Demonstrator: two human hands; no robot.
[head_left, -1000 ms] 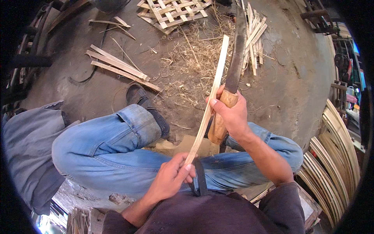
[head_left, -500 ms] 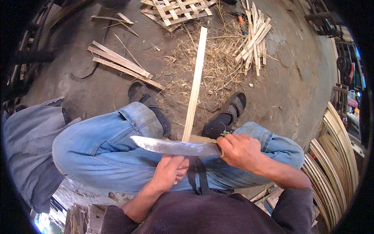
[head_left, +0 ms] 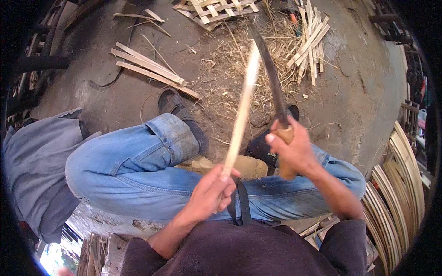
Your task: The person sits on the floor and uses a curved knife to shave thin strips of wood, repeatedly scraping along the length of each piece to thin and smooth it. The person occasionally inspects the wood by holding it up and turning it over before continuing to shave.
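My left hand (head_left: 212,191) is closed around the near end of a pale, flat bamboo strip (head_left: 242,110), which slants up and away from me between my knees. The strip is slightly smeared by motion. In my right hand (head_left: 297,149) is a large knife (head_left: 272,71) with a long, dark, curved blade; my fingers wrap its wooden handle (head_left: 286,171). The blade points away from me, just right of the strip, and looks apart from it. Below the strip, a yellowish block (head_left: 252,167) lies between my legs, partly hidden by them.
Thin shavings (head_left: 230,73) litter the floor ahead. Cut strips lie in a left bunch (head_left: 152,69) and a right pile (head_left: 311,39). A woven lattice piece (head_left: 214,11) is at the far edge. Long bent strips (head_left: 396,198) stand at my right; grey cloth (head_left: 39,170) hangs at my left.
The knife has swung from lying crosswise over the strip to pointing away from me. My right hand has risen away from my lap, and the strip's far end has tilted right.
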